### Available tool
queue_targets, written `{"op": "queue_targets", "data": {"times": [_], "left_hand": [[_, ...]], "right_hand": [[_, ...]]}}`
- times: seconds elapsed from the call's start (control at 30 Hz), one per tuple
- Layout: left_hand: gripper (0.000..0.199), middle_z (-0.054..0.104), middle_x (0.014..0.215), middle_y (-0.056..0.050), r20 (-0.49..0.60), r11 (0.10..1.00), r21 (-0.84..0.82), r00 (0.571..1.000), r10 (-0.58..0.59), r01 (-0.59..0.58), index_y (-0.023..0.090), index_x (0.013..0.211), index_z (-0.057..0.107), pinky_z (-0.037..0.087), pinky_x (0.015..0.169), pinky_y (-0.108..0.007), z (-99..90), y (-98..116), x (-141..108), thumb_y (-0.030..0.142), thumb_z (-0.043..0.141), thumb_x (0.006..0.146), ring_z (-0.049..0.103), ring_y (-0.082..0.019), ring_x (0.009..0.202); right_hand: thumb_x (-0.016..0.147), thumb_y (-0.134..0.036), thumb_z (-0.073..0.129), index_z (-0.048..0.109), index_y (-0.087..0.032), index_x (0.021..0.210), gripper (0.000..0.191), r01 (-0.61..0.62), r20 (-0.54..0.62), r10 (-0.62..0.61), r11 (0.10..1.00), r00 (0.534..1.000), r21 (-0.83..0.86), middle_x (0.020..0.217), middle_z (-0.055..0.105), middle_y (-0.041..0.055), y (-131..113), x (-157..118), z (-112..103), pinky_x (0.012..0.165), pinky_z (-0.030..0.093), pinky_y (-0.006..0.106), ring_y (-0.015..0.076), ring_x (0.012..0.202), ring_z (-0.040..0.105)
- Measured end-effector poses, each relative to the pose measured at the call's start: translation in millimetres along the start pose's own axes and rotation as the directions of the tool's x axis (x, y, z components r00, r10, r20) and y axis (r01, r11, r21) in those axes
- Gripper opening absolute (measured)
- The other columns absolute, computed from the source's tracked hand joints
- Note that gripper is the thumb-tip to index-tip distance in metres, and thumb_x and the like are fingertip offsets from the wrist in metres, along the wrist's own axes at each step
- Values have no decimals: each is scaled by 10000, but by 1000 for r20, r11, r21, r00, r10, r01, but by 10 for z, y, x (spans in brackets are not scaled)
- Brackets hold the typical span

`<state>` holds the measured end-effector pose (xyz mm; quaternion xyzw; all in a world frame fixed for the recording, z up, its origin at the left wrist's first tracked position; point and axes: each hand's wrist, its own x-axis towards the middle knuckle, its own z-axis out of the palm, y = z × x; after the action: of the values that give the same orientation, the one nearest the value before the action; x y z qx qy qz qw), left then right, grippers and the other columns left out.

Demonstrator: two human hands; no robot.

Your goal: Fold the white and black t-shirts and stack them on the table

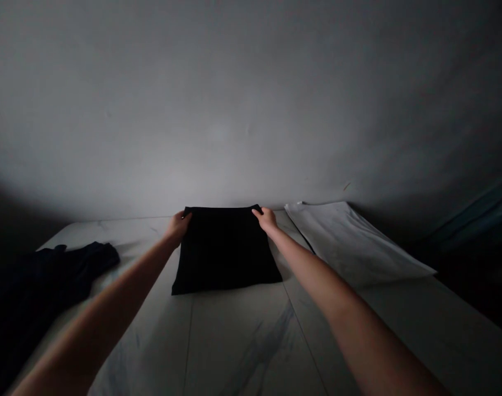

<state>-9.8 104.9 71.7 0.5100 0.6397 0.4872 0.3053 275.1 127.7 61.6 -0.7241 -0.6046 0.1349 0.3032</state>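
Observation:
A black piece of fabric (230, 250), perhaps a garment, is stretched between my two hands over the table. My left hand (178, 226) is closed on its far left corner, thumb on top. The far right corner is pinched in my right hand (266, 218), with the thumb lying over the edge. The fabric's near edge hangs toward me, close to the tabletop; whether it touches I cannot tell. Its surface is too dark to show any seams or details.
The pale, marble-patterned table (251, 335) stands against a grey wall (234, 110). A crumpled dark garment (48, 280) lies at the left. Flat whitish cloth (353, 239) lies at the back right. Beyond the right edge hangs something teal (477, 214), too dark to make out.

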Motion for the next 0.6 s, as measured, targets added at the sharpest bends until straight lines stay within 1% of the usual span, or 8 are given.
{"op": "queue_targets", "data": {"times": [0.07, 0.13, 0.2, 0.27, 0.33, 0.4, 0.5, 0.6], "left_hand": [[177, 729, 833, -112, -49, 982, 187, 998, -32, 41, 123, 896, 683, 541, 789, -364, 101, -98, 127, 251, 568, 856, 693, -274, 910], [198, 731, 936, -157, -56, 941, 335, 998, -27, 45, 127, 950, 685, 515, 847, -396, 163, -173, 170, 252, 543, 891, 676, -310, 1005], [270, 722, 1026, -188, -49, 843, 538, 999, 9, 19, 146, 1052, 670, 504, 844, -412, 198, -227, 157, 317, 487, 950, 669, -330, 1033], [345, 715, 1072, -198, -28, 708, 706, 999, 37, -7, 172, 1141, 638, 504, 810, -416, 216, -258, 117, 386, 411, 994, 676, -339, 1013], [380, 712, 1085, -200, -14, 625, 780, 999, 44, -17, 177, 1191, 605, 500, 788, -415, 219, -266, 80, 406, 359, 1012, 681, -345, 996], [388, 711, 1094, -202, -13, 584, 812, 999, 36, -10, 169, 1221, 577, 494, 784, -412, 206, -259, 61, 400, 340, 1018, 680, -350, 1001], [399, 706, 1117, -208, -25, 568, 823, 1000, 14, 13, 162, 1238, 559, 489, 790, -406, 165, -255, 69, 414, 343, 1017, 674, -356, 1028], [414, 703, 1116, -219, -10, 554, 833, 1000, 17, -1, 156, 1224, 566, 490, 785, -408, 129, -277, 87, 440, 354, 1009, 673, -362, 1027]], "right_hand": [[955, -359, 582, 711, -154, 936, 243, -22, -4, 21, 998, 1000, -66, 983, 746, 118, 16, 54, 106, 738, 462, 262, 225, 920, 677], [981, -387, 548, 706, -184, 1011, 260, -40, -13, 38, 983, 999, -180, 1043, 739, 121, 44, 52, 192, 748, 473, 273, 234, 966, 680], [1006, -404, 501, 687, -198, 1082, 288, -49, -24, 44, 956, 999, -289, 1086, 731, 130, 63, 28, 257, 762, 488, 286, 238, 989, 686], [1022, -400, 465, 657, -177, 1136, 315, -52, -33, 44, 938, 998, -343, 1097, 725, 154, 63, 2, 302, 780, 501, 301, 245, 993, 692], [1033, -379, 442, 623, -146, 1176, 328, -65, -44, 53, 928, 998, -368, 1097, 722, 177, 52, -13, 329, 802, 507, 315, 251, 1000, 696], [1042, -357, 421, 600, -129, 1196, 328, -84, -51, 70, 922, 996, -378, 1102, 719, 191, 42, -15, 342, 819, 508, 324, 255, 1011, 697], [1049, -346, 397, 596, -124, 1187, 329, -108, -53, 95, 921, 994, -373, 1116, 714, 201, 39, -3, 343, 830, 507, 332, 260, 1022, 697], [1045, -343, 407, 592, -116, 1189, 326, -117, -44, 108, 923, 993, -366, 1115, 711, 213, 37, 7, 333, 844, 504, 342, 268, 1041, 691]]}}
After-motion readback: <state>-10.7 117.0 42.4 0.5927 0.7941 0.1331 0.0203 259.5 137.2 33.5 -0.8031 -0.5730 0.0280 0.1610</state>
